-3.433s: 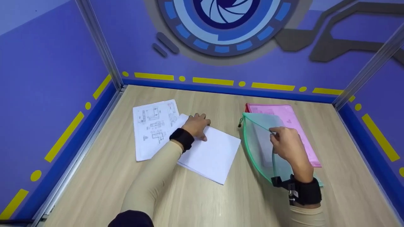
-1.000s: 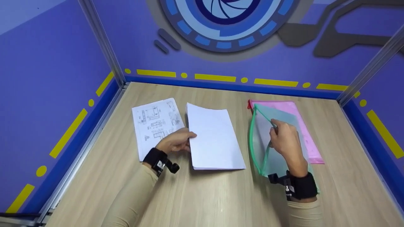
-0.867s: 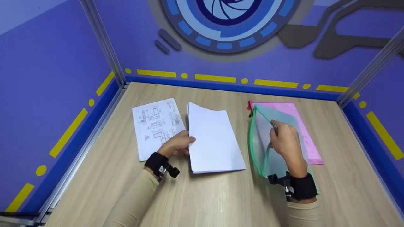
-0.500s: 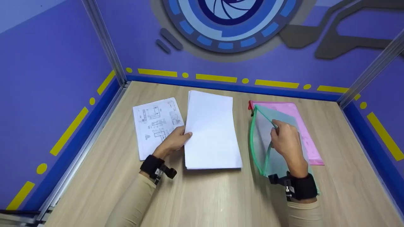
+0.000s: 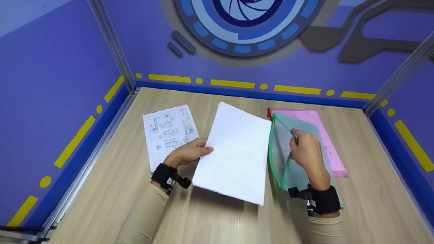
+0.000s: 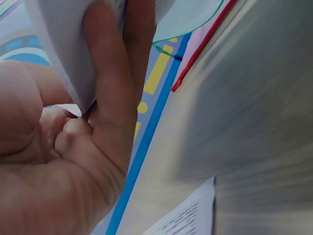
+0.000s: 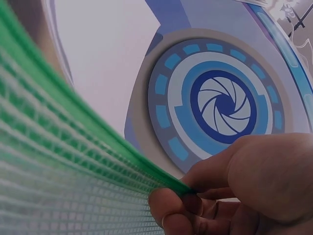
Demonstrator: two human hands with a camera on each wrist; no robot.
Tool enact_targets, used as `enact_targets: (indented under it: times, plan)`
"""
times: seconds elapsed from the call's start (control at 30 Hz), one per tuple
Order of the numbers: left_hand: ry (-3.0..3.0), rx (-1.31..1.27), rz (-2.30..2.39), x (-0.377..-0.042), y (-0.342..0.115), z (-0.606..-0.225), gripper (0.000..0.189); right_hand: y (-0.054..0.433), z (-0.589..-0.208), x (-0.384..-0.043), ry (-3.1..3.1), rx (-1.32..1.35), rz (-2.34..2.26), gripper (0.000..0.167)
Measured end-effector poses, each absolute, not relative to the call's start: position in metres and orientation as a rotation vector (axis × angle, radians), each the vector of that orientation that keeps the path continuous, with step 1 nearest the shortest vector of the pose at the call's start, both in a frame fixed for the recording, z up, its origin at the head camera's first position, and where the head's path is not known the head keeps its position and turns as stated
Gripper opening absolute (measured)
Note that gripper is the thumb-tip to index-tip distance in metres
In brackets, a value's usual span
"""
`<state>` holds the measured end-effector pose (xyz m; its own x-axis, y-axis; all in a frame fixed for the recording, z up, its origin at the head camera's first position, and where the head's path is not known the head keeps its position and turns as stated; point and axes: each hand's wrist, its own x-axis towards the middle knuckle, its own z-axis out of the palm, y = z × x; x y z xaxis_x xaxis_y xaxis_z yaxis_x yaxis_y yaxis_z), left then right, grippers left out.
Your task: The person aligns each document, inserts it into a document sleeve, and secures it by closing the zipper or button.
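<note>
My left hand [image 5: 188,151] grips a stack of white paper [image 5: 237,152] by its left edge, thumb on top and fingers underneath. The stack is tilted above the table, its right edge right at the mouth of a green mesh zipper pouch [image 5: 307,176]. My right hand [image 5: 308,152] pinches the pouch's upper rim and lifts it, so the mouth gapes toward the paper. In the right wrist view, thumb and finger hold the green zipper edge [image 7: 122,152]. In the left wrist view, the paper [image 6: 61,44] lies between thumb and fingers.
Printed sheets with technical drawings [image 5: 166,128] lie on the left of the wooden table [image 5: 217,220]. A pink zipper pouch [image 5: 334,159] with a red zipper lies partly under the green one. Purple panels [image 5: 51,84] enclose the table at the back and sides.
My left hand first pressed on the paper, then picked it up by its left edge. The stack has since turned and moved right to the pouch mouth. My right hand keeps holding the rim.
</note>
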<state>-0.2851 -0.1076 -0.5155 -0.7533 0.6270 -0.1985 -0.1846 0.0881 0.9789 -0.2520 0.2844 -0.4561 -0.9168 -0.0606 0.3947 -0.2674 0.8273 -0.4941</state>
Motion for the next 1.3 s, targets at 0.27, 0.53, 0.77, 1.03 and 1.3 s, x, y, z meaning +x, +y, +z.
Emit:
enact_targets:
  times: [0.27, 0.53, 0.77, 1.03, 1.3]
  plan:
    - [1.768, 0.459, 1.683, -0.288, -0.088, -0.521, 0.032, 0.282, -0.455, -0.252, -2.677, 0.245, 0.775, 0.032]
    - [1.755, 0.394, 1.745, -0.296, -0.067, -0.526, 0.027, 0.282, -0.457, -0.251, -2.71, 0.309, 0.745, 0.032]
    - [1.636, 0.324, 1.888, -0.295, -0.055, -0.526, 0.029, 0.285, -0.459, -0.252, -2.726, 0.441, 0.692, 0.03]
    - [1.683, 0.287, 1.92, -0.296, -0.051, -0.529, 0.033, 0.289, -0.455, -0.253, -2.78, 0.542, 0.668, 0.033]
    - [1.804, 0.279, 1.865, -0.295, -0.05, -0.532, 0.035, 0.295, -0.453, -0.251, -2.81, 0.616, 0.68, 0.034]
